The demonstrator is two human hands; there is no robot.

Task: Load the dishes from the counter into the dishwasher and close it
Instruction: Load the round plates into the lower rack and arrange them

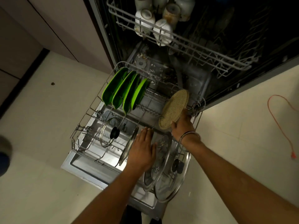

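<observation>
We are mid-loading: our right hand (182, 125) grips the speckled round plate (174, 109) over the lower rack (84, 125), our left hand (142, 149) lies spread flat beside; next it needs a free slot

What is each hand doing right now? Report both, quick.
Left hand: open, fingers straight, resting flat by a steel plate in the lower rack.
Right hand: grip on the round tan plate, holding it over the rack.

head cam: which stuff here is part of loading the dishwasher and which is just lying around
Part of the job:
- speckled round plate, held by the right hand
- left hand, open over the lower rack
- green plates
- glass lids
- cups in the upper rack

Just lying about:
- orange cord on the floor
- dark speck on the floor
</observation>
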